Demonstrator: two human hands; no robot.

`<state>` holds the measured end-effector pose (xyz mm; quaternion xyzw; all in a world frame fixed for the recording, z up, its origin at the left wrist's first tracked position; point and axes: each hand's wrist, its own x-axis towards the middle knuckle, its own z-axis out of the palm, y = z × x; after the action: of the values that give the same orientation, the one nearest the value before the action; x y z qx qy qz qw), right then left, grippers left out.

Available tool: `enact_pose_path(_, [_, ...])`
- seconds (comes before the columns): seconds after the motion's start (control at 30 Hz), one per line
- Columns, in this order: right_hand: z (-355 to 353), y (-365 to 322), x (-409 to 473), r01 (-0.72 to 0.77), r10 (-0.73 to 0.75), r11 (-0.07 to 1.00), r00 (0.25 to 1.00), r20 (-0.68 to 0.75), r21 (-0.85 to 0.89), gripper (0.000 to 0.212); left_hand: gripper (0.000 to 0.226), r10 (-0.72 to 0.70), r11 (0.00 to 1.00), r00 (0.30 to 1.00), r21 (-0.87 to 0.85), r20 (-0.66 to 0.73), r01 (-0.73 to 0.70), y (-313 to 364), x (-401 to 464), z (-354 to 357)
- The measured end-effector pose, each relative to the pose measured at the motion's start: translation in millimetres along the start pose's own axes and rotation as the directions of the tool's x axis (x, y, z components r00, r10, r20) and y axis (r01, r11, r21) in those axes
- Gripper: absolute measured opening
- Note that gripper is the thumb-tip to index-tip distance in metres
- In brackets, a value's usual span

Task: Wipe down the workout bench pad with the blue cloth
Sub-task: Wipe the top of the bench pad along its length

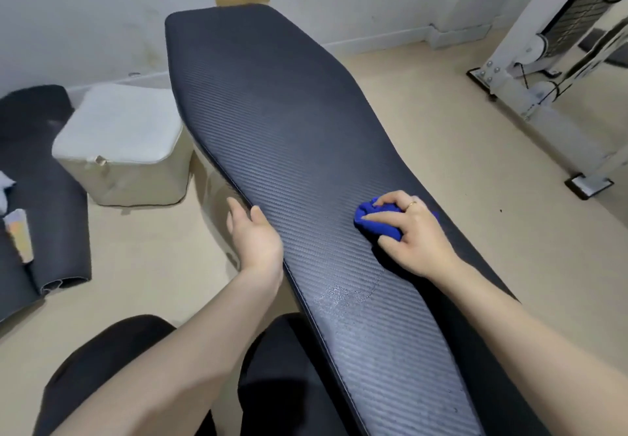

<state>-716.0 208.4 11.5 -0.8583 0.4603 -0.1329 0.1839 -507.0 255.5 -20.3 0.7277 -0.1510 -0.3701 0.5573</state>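
On the near half of the workout bench pad (272,123), we are curling our right hand (413,237) fingers (385,199) tightly around the bunched blue cloth (375,221), pressing it down against the ribbed dark surface toward the pad's right edge. Our left hand (256,235) is resting flat and loosely spread on the pad's left rim, fingers extended and gripping nothing, seemingly steadying the bench. To wipe well here, we are judging that firm, even pressure along the ribs matters, with overlapping passes working the whole width rather than one strip, and the cloth opened out a little so more of it meets the surface. A pale, speckled patch (339,296) is showing just nearer to us than the cloth and is likely needing attention, while the far end of the pad is lying well apart from the cloth. Beside the bench, a cream cushioned box (119,150) and a rolled dark mat (44,232) are sitting on the floor
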Motion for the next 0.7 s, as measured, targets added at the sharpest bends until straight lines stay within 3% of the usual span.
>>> enact_pose_path(0.07, [-10.9,23.8,14.1,0.019,-0.019,1.000,1.000,-0.017,0.021,0.046,0.053,0.014,1.000,1.000,-0.026,-0.012,-0.014,-4.5,-9.1,0.4])
enact_pose_path(0.17, [-21.4,59.6,43.2,-0.259,0.272,0.962,0.944,-0.189,0.090,0.046,0.050,-0.005,0.996,1.000,-0.088,-0.029,0.002,-15.9,-14.2,2.2])
enact_pose_path(0.23, [-21.8,63.5,42.3,-0.329,0.346,0.937,0.917,-0.199,0.114,0.047,0.052,-0.014,0.994,1.000,-0.106,-0.019,0.012,-20.7,-17.4,3.4])
enact_pose_path(0.37, [-17.2,37.3,-11.3,-0.011,0.017,0.997,0.997,-0.073,0.076,0.045,0.051,-0.024,0.993,1.000,-0.115,0.003,0.024,-22.6,-26.3,5.3])
enact_pose_path(0.43, [-19.9,30.2,-28.9,0.150,-0.151,0.986,0.988,0.013,0.075,0.041,0.051,-0.009,0.993,1.000,-0.119,0.008,0.010,-22.8,-27.1,8.2])
enact_pose_path(0.5, [-22.4,39.2,-20.8,0.188,-0.191,0.975,0.981,0.021,0.116,0.040,0.051,-0.001,0.991,1.000,-0.132,-0.002,0.001,-25.4,-25.4,10.3])
enact_pose_path(0.63, [-25.9,59.7,20.9,-0.176,0.187,0.981,0.969,-0.164,0.076,0.044,0.052,0.000,0.979,1.000,-0.205,-0.001,0.000,-34.1,-19.7,8.7])
enact_pose_path(0.7, [-20.4,45.8,20.3,-0.172,0.177,0.984,0.974,-0.141,0.044,0.044,0.049,-0.004,0.974,1.000,-0.225,0.015,0.007,-32.3,-21.4,6.6])
